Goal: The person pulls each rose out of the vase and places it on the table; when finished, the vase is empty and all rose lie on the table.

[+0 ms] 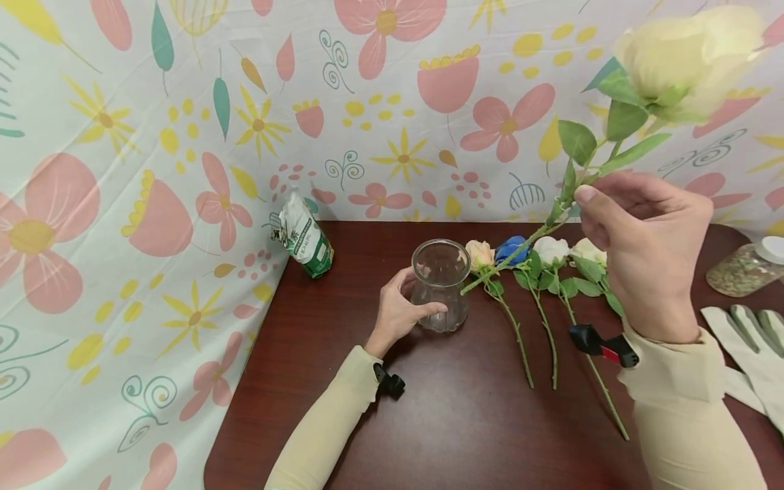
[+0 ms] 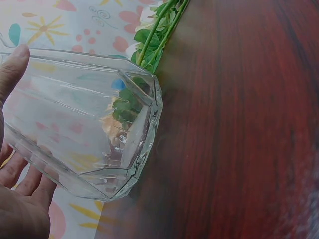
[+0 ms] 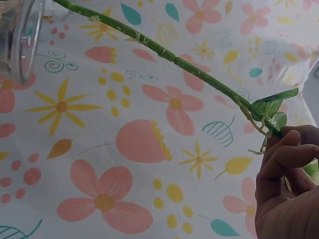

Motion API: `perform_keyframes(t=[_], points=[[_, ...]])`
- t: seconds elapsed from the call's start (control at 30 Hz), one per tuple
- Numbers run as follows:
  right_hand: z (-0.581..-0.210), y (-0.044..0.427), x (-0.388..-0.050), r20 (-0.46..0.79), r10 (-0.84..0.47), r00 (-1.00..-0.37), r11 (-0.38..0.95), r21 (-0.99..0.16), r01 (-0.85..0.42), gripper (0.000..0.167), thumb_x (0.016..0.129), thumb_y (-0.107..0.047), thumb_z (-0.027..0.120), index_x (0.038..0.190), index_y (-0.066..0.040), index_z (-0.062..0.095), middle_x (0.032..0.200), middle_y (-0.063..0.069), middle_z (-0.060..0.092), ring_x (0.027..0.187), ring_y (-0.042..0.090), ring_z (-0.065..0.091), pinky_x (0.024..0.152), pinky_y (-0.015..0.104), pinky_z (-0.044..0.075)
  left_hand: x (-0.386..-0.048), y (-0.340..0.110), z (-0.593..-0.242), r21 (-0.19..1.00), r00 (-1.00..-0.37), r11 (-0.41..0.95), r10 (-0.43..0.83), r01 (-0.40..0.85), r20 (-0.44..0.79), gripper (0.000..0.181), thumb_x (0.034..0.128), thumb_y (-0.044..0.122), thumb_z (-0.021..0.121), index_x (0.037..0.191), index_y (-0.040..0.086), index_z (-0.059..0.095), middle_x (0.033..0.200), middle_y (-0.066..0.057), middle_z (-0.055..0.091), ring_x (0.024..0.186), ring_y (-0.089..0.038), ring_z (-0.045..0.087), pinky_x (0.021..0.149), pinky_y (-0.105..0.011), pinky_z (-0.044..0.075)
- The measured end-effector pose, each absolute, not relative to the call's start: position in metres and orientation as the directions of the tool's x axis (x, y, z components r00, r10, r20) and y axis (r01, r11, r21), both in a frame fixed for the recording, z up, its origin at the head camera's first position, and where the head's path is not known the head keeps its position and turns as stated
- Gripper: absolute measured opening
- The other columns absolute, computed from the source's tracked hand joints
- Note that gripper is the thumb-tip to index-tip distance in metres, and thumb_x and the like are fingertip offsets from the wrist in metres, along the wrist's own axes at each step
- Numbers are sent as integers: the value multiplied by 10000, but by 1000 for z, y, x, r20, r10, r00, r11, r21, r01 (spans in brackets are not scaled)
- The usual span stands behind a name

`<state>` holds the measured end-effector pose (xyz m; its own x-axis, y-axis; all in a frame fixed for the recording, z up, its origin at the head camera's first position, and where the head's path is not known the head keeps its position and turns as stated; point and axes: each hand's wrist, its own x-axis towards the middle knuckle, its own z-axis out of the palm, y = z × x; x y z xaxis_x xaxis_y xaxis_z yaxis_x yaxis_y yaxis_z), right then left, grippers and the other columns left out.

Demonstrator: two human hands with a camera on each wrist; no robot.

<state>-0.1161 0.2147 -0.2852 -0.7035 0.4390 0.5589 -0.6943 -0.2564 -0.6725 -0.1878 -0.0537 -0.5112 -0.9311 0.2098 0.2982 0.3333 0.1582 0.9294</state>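
A clear glass vase [image 1: 452,316] stands on the table, gripped by my left hand [image 1: 397,307]. In the left wrist view the thumb and fingers lie on opposite sides of the glass [image 2: 75,119]. My right hand [image 1: 652,241], raised at the right, pinches a pale yellow rose [image 1: 692,64] by its stem just below the leaves. The bloom points up and right, while the stem [image 3: 174,59] slants down left. Its cut end is close to the vase's right side, below rim height in the head view; whether they touch I cannot tell.
Several roses lie right of the vase: peach [image 1: 480,255], blue [image 1: 512,250], white [image 1: 551,252] and cream [image 1: 589,256], stems toward me. A green-and-white packet [image 1: 306,238] stands back left. A lidded jar [image 1: 744,269] and gloves [image 1: 750,357] lie right. Patterned cloth [image 1: 233,122] borders the table.
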Motion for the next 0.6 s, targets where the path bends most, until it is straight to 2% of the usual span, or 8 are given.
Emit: perform_keyframes(t=[0.1,0.2,0.33,0.5,0.6], points=[[-290,217,-115,565,410,-716,-238,-692,-682,76,839,247,734,859,278,667,531,112,576,448,193,396,441,258,264,-188,-54,-512,929,-932,166,213,331,294,737,737,165,1025,1400,165,703,1338,-84,765,1288,-241,716,1113,-434,603],[-296,222,-114,521,383,-763,-225,-748,-624,51,843,235,744,880,228,711,552,103,610,459,189,424,445,257,285,-188,-54,-512,927,-931,172,214,333,295,731,739,165,1023,1396,161,702,1339,-78,763,1292,-237,715,1113,-419,603],[-308,227,-115,419,343,-841,-181,-849,-497,86,851,151,817,927,138,779,602,66,692,486,146,540,455,202,412,-189,-54,-513,926,-931,175,215,334,295,733,741,149,1021,1399,146,699,1346,-77,760,1307,-241,708,1136,-426,592],[-325,228,-122,344,243,-907,-54,-929,-367,73,897,44,843,968,42,826,648,-19,736,525,82,590,482,171,475,-188,-54,-513,925,-929,173,214,340,302,733,743,146,1022,1402,143,701,1355,-92,759,1323,-269,699,1151,-467,581],[-339,227,-131,295,197,-935,82,-955,-284,66,930,-31,846,994,-17,848,691,-86,766,543,42,614,511,161,506,-187,-54,-512,923,-927,167,212,345,308,730,745,134,1020,1402,134,701,1358,-107,758,1328,-290,697,1155,-489,577]])
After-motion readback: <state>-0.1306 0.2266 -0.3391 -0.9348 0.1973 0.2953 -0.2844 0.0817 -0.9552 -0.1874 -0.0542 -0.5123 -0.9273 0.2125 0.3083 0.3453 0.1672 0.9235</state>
